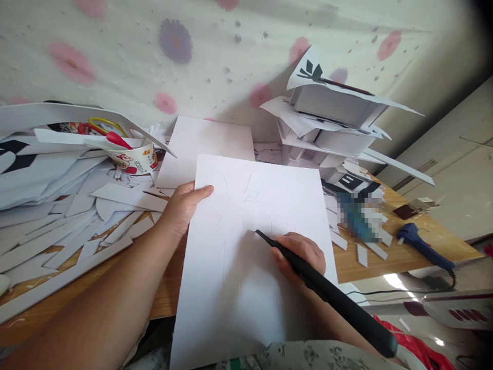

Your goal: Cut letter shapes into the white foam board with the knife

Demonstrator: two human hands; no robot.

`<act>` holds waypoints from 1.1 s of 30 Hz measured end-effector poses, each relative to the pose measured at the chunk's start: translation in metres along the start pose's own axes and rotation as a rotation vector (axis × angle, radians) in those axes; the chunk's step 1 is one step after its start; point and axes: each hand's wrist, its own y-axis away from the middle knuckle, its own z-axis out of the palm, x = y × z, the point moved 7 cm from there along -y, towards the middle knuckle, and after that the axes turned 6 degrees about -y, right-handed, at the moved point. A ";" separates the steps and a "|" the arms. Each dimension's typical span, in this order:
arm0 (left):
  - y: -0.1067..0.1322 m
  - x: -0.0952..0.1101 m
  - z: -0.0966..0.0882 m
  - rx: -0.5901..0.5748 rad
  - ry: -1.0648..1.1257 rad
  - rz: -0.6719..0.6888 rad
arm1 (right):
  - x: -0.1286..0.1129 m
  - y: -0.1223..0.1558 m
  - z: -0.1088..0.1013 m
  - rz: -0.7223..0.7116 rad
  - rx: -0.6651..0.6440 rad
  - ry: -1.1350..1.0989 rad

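Home craft corner, not a workshop. Wooden table (389, 257) pushed against a wall hung with a flowered sheet (173, 56). White board offcuts (77, 226) heaped on the left, stacked foam-board models (331, 123) on the right, blue glue gun (421, 244) at the edge, printed cup (134, 159) holding tools. Tiled floor (454, 174) beyond.

— Could any writing be read anywhere on the table?
— None. The cup (134, 159) bore red printing too small to make out, and the folded sheet (308, 69) on the stack of boxes (331, 118) carried only a black emblem, no letters.
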 end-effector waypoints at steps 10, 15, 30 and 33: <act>-0.002 -0.002 -0.001 0.021 -0.003 -0.009 | 0.000 0.006 -0.004 0.025 -0.019 0.008; -0.002 -0.002 -0.001 0.027 0.002 -0.009 | 0.000 0.007 -0.005 0.031 -0.030 0.027; -0.004 -0.003 0.000 0.036 0.005 -0.006 | -0.001 0.017 -0.013 0.035 -0.039 0.045; -0.003 -0.004 -0.002 0.045 0.009 -0.003 | 0.000 0.019 -0.014 0.039 -0.044 0.053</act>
